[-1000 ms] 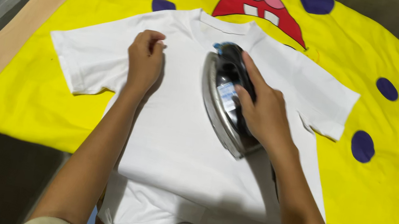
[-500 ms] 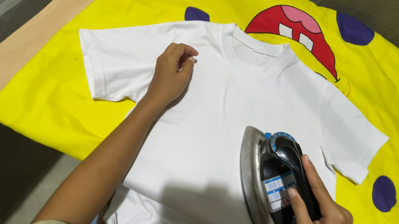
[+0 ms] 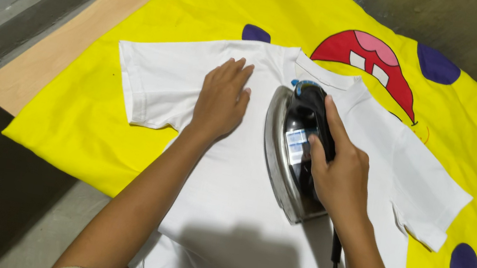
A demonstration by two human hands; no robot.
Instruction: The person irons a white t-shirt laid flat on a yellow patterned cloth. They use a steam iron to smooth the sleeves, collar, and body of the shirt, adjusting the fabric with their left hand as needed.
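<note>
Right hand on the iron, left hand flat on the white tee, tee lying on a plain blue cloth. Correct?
Not quite: the cloth under the white tee is yellow with purple spots and a red mouth print, not plain blue. The head view shows it. The rest holds: the right hand grips the iron, and the left hand lies flat on the tee.
</note>
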